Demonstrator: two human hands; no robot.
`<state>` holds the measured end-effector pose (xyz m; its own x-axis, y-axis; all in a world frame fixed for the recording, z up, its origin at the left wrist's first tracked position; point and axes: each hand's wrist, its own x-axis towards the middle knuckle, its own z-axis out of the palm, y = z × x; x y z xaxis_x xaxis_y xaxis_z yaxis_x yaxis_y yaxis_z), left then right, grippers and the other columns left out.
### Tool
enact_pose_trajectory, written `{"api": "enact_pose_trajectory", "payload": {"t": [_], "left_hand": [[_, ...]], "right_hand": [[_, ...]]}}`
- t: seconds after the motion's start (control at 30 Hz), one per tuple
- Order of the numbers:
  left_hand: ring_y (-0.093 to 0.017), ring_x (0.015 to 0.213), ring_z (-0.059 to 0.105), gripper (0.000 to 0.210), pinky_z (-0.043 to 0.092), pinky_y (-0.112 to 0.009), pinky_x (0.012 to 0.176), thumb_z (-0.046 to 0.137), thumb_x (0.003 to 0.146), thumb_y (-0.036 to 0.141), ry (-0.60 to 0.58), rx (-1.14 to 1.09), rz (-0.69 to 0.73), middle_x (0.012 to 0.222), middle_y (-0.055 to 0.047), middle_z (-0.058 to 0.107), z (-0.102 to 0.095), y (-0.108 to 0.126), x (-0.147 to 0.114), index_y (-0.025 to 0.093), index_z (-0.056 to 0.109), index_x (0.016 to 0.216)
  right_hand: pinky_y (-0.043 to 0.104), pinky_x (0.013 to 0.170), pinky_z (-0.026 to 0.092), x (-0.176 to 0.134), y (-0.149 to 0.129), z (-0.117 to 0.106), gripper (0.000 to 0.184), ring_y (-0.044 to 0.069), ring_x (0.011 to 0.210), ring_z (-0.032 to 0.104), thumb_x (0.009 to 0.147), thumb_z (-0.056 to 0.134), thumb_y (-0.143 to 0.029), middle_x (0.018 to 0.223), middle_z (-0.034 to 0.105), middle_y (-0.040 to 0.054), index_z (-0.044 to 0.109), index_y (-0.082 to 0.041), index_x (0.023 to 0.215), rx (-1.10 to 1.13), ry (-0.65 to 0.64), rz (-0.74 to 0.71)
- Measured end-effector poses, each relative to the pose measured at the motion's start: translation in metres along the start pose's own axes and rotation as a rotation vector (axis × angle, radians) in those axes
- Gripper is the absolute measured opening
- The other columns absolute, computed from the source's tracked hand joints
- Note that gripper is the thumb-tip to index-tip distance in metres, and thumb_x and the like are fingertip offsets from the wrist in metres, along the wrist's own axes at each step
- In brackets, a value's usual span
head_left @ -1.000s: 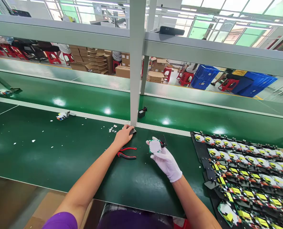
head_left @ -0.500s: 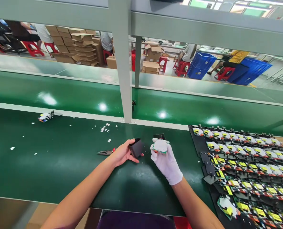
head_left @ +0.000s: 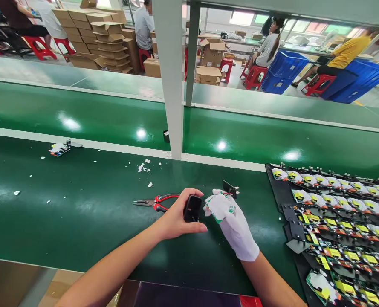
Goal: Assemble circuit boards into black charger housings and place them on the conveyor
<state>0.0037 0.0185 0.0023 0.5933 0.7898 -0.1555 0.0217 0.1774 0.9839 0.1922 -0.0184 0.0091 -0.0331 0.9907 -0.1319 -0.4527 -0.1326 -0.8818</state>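
My bare left hand (head_left: pixel 179 217) is closed around a small black plastic case (head_left: pixel 193 208), whose hollow opening faces me. Just to its right, my white-gloved right hand (head_left: pixel 232 219) grips a circuit board (head_left: pixel 219 204) largely coated in white filler. Beyond the glove's fingers, a black plate (head_left: pixel 229 188) stands tilted, with red wire beside it near the board. Case and board are a short gap apart. Behind my left wrist lie pliers (head_left: pixel 155 201) with red and black handles, partly covered by the hand.
Rows of circuit boards (head_left: pixel 339 221) with white filler and yellow parts cover the right side. Another board (head_left: pixel 60 149) lies far left, among white crumbs (head_left: pixel 143 166). A grey post (head_left: pixel 173 85) rises at the bench's back edge; a black case (head_left: pixel 166 136) sits on the green belt (head_left: pixel 122 123) beyond.
My left hand has turned the case so its opening faces me. My right hand has rotated the board, and the black plate now stands out to its right. The case on the belt has passed leftward behind the post.
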Motion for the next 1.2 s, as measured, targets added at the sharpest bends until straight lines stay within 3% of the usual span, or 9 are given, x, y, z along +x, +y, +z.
{"api": "enact_pose_trajectory", "payload": {"t": [0.07, 0.3, 0.7, 0.87, 1.0, 1.1, 1.2], "left_hand": [[-0.016, 0.084, 0.059, 0.071, 0.053, -0.028, 0.069, 0.089, 0.062, 0.034, 0.009, 0.032, 0.019, 0.107, -0.004, 0.052, 0.002, 0.004, -0.002, 0.027, 0.047, 0.119], [-0.023, 0.106, 0.058, 0.062, 0.054, -0.036, 0.085, 0.08, 0.069, 0.021, 0.041, 0.151, 0.147, 0.118, -0.009, 0.05, 0.003, 0.007, -0.002, 0.025, 0.045, 0.121], [-0.018, 0.099, 0.059, 0.057, 0.055, -0.031, 0.079, 0.074, 0.078, 0.025, 0.038, 0.186, 0.327, 0.116, -0.007, 0.047, 0.004, -0.006, 0.0, 0.027, 0.035, 0.12], [-0.022, 0.099, 0.056, 0.057, 0.055, -0.031, 0.074, 0.084, 0.067, 0.032, 0.28, 0.418, 0.369, 0.106, -0.006, 0.049, 0.005, -0.008, 0.003, 0.024, 0.044, 0.107], [-0.02, 0.096, 0.055, 0.051, 0.055, -0.029, 0.07, 0.081, 0.07, 0.031, 0.438, 0.443, 0.363, 0.104, -0.004, 0.046, 0.007, -0.01, 0.003, 0.024, 0.043, 0.104], [-0.018, 0.099, 0.06, 0.05, 0.057, -0.027, 0.069, 0.072, 0.079, 0.024, 0.39, 0.302, 0.329, 0.119, -0.008, 0.041, 0.011, -0.012, 0.0, 0.026, 0.036, 0.114], [-0.022, 0.119, 0.059, 0.051, 0.059, -0.032, 0.082, 0.06, 0.087, 0.016, 0.253, 0.213, 0.372, 0.14, -0.015, 0.034, 0.013, -0.013, -0.002, 0.029, 0.027, 0.124]], "right_hand": [[0.039, 0.078, 0.053, -0.003, 0.002, -0.002, 0.061, 0.023, 0.078, 0.066, 0.066, 0.085, -0.053, 0.094, 0.07, 0.0052, 0.064, -0.023, 0.115, -0.043, -0.01, 0.006], [0.038, 0.08, 0.054, -0.009, 0.005, -0.004, 0.065, 0.025, 0.088, 0.067, 0.062, 0.088, -0.052, 0.101, 0.07, 0.007, 0.065, -0.023, 0.117, -0.103, -0.01, 0.032], [0.036, 0.063, 0.054, -0.016, -0.014, 0.015, 0.057, 0.02, 0.067, 0.061, 0.059, 0.09, -0.047, 0.076, 0.06, 0.0003, 0.066, -0.027, 0.106, -0.106, -0.098, 0.041], [0.034, 0.055, 0.052, -0.016, -0.013, 0.011, 0.055, 0.018, 0.058, 0.057, 0.063, 0.088, -0.051, 0.072, 0.058, 0.0007, 0.065, -0.027, 0.106, -0.093, -0.077, 0.009], [0.035, 0.056, 0.053, -0.017, -0.007, 0.008, 0.049, 0.018, 0.059, 0.059, 0.067, 0.086, -0.046, 0.071, 0.058, 0.0008, 0.065, -0.027, 0.106, -0.114, -0.057, -0.028], [0.035, 0.059, 0.055, -0.017, -0.001, 0.011, 0.047, 0.02, 0.067, 0.061, 0.068, 0.086, -0.04, 0.079, 0.063, 0.0032, 0.063, -0.028, 0.108, -0.144, -0.063, -0.033], [0.033, 0.062, 0.056, -0.018, 0.003, 0.012, 0.048, 0.02, 0.07, 0.061, 0.07, 0.085, -0.042, 0.081, 0.062, 0.0023, 0.063, -0.03, 0.11, -0.15, -0.002, -0.087]]}}
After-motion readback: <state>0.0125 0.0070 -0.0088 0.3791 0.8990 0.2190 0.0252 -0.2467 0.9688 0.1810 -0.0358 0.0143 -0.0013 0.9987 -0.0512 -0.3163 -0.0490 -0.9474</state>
